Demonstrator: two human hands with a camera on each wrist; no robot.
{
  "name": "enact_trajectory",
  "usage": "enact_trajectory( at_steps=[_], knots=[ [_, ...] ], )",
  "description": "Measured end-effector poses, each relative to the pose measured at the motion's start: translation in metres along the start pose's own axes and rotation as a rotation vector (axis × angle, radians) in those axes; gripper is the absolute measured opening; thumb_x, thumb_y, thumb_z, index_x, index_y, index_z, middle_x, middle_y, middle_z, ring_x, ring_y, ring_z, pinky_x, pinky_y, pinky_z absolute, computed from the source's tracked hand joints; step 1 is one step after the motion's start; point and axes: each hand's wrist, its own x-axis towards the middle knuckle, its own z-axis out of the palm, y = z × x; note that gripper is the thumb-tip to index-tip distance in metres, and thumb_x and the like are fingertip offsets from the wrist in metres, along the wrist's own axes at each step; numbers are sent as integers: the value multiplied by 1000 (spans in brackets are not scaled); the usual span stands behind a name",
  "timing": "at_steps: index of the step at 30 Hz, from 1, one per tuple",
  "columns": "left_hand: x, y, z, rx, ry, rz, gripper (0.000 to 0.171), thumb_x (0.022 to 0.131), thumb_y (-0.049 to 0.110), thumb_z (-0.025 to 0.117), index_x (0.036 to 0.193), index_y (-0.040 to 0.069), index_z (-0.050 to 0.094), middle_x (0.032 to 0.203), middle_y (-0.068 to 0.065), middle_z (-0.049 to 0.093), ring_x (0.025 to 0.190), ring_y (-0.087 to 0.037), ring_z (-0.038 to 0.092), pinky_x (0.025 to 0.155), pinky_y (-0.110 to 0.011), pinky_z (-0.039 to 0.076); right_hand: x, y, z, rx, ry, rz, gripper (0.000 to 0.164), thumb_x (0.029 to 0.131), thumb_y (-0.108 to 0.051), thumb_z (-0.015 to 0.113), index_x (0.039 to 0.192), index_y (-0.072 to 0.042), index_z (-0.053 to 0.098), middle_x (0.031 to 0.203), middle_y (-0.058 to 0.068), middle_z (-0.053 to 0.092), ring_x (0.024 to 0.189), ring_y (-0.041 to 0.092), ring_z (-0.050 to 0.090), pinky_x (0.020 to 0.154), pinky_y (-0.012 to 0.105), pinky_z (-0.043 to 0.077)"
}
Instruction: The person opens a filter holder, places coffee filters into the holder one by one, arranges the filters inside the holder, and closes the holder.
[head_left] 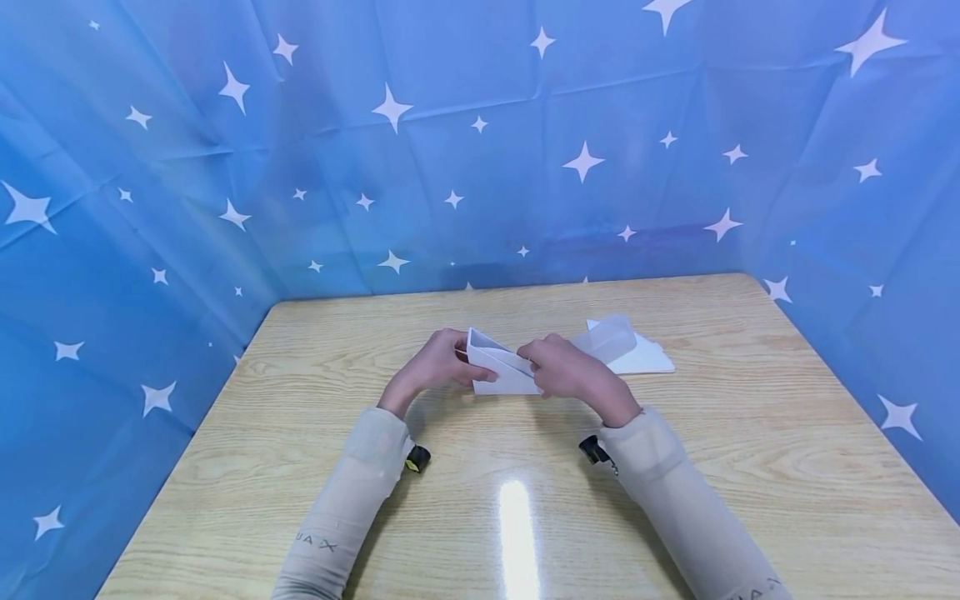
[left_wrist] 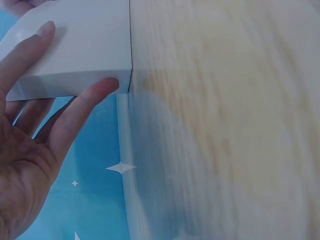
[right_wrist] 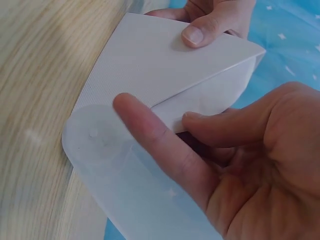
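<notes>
A white, finely ribbed folded case stands on edge over the table, its upper side gaping in a slanted slit. At its left end my left hand grips it, thumb on the near face; in the left wrist view the left hand has one finger along the case's narrow side. My right hand holds the other end. Seen from the right wrist, the right thumb presses the edge of a pale inner panel, while the forefinger lies across a translucent rounded strip. The other right fingers are partly hidden.
Behind my right hand, a flat white piece lies on the wooden table, with a translucent piece over part of it. A blue star-patterned cloth hangs around the table's back and sides.
</notes>
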Motion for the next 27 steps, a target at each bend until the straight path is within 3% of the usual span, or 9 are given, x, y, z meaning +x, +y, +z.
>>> enact_trajectory(
  at_steps=[6, 14, 22, 27],
  knots=[
    [-1, 1, -1, -4, -6, -1, 36, 84, 20, 88, 117, 15, 75, 108, -8, 78, 90, -22, 76, 71, -42, 66, 0, 0, 3, 34, -18, 10, 38, 99, 7, 46, 132, 1, 65, 125, 23, 70, 90, 25, 72, 64, 28, 61],
    [-1, 2, -1, 1, -8, 2, 36, 84, 21, 88, 118, 16, 75, 110, -7, 77, 92, -21, 75, 73, -43, 66, -1, -2, 0, 54, -20, 25, 23, 102, -9, 63, 123, -1, 67, 114, 18, 73, 80, 24, 72, 62, 27, 60],
    [-1, 1, 0, 5, -5, -11, 35, 84, 20, 88, 117, 17, 75, 110, -7, 77, 93, -21, 75, 73, -44, 66, -7, -5, -6, 56, -17, 31, 19, 102, -10, 65, 120, -3, 67, 108, 16, 73, 79, 24, 72, 63, 27, 61],
    [-1, 2, 0, 7, 2, -14, 36, 84, 20, 88, 117, 16, 75, 111, -7, 77, 94, -22, 75, 73, -43, 66, -11, -7, -15, 23, 11, 26, 19, 101, -11, 66, 119, -3, 68, 105, 14, 76, 70, 17, 68, 64, 28, 58]
  ],
)
